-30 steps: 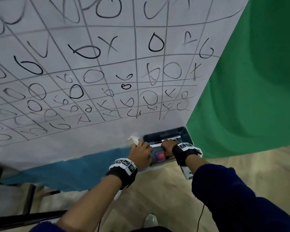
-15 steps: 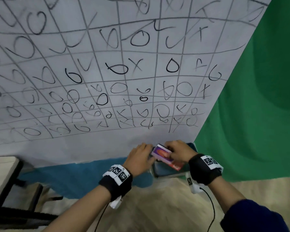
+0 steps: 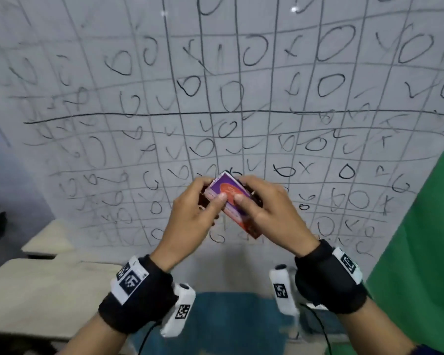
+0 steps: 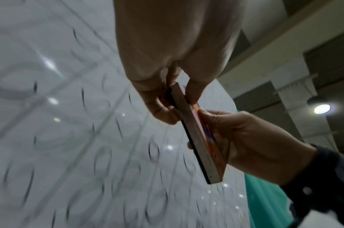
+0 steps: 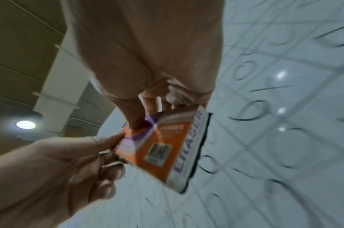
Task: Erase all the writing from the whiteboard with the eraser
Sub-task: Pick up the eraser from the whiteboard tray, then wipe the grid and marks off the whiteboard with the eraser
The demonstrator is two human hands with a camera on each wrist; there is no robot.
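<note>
A: Both hands pinch the eraser (image 3: 230, 201), left hand (image 3: 190, 221) and right hand (image 3: 274, 216), just in front of the whiteboard (image 3: 241, 98), which is still full of marks.

B: I'd shift to one firm grip, felt flat against the board, then long overlapping strokes.

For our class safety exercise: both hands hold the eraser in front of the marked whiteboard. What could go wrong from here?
1. The eraser is pinched only at its edges by the left hand and right hand; it may slip during a handover.
2. The whiteboard is densely marked, so hasty strokes may smear or miss cells.
</note>
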